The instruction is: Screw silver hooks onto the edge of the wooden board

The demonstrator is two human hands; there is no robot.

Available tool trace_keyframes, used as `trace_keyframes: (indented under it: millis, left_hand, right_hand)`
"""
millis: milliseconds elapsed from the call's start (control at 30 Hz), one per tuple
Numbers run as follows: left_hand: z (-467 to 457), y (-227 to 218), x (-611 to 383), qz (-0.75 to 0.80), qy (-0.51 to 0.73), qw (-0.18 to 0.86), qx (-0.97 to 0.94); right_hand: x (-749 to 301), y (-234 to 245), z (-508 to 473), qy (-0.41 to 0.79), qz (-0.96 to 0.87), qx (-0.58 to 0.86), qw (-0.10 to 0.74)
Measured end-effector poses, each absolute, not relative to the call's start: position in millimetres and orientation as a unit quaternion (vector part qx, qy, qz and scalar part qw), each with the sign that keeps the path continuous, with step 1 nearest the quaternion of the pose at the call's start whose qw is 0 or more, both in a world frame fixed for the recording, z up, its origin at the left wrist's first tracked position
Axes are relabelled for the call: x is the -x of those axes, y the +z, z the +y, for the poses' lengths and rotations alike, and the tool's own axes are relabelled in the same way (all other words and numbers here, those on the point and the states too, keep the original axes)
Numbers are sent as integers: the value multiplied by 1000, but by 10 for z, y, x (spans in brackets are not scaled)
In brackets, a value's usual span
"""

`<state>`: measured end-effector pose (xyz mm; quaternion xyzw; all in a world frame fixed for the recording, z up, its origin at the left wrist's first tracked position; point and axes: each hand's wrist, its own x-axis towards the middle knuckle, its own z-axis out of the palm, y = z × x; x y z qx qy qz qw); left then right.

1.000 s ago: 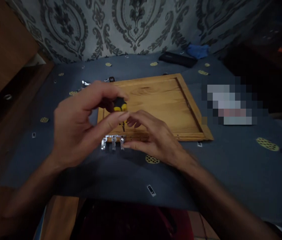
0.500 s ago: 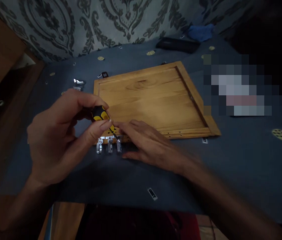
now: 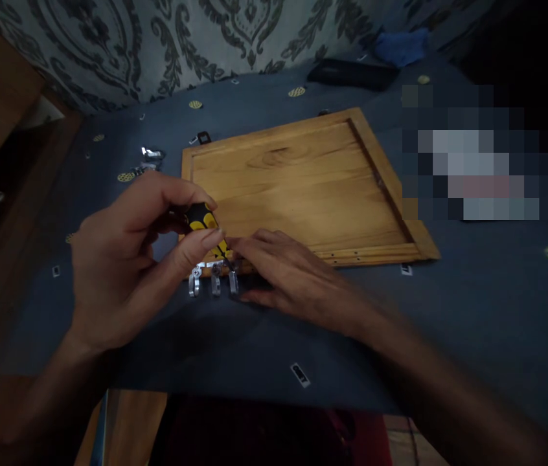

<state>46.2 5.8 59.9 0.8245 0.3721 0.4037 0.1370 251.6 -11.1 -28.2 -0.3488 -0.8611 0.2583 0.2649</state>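
Observation:
My left hand [image 3: 123, 259] is closed round the yellow and black handle of a screwdriver [image 3: 208, 221], thumb and forefinger pinching it. The screwdriver's tip points down at the rightmost hook of a shiny metal hook rail [image 3: 215, 279], whose three hooks hang over the near edge of a wooden panel [image 3: 298, 188]. The raised-rim panel lies flat on the blue-grey cloth. My right hand [image 3: 288, 268] rests on the panel's near edge beside the screwdriver, fingers bent towards the rail's right end. Whether those fingertips pinch anything is hidden.
Loose metal hooks [image 3: 151, 155] lie left of the panel on the cloth [image 3: 254, 349]. At the back are a dark case [image 3: 352, 75] and a blue cloth [image 3: 401, 47]. A blurred-out patch [image 3: 478, 168] covers the right. Wooden furniture [image 3: 2, 84] stands at the left.
The view has shifted slightly. My left hand still grips the screwdriver at the rightmost hook, and my right hand stays against the panel's edge.

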Motion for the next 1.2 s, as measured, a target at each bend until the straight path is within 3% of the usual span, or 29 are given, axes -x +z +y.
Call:
trace_keyframes:
  millis: [600, 1000, 1200]
  left_hand:
    - [51, 636, -449, 370, 383, 144, -834]
    - [71, 598, -422, 333, 345, 42, -877]
    - [25, 568, -441, 362, 343, 40, -865]
  right_hand:
    - [-2431, -276, -147, 192, -885, 339, 256]
    - [-2405, -305, -155, 189, -882, 350, 253]
    - [-2406, -287, -162, 197, -876, 350, 266]
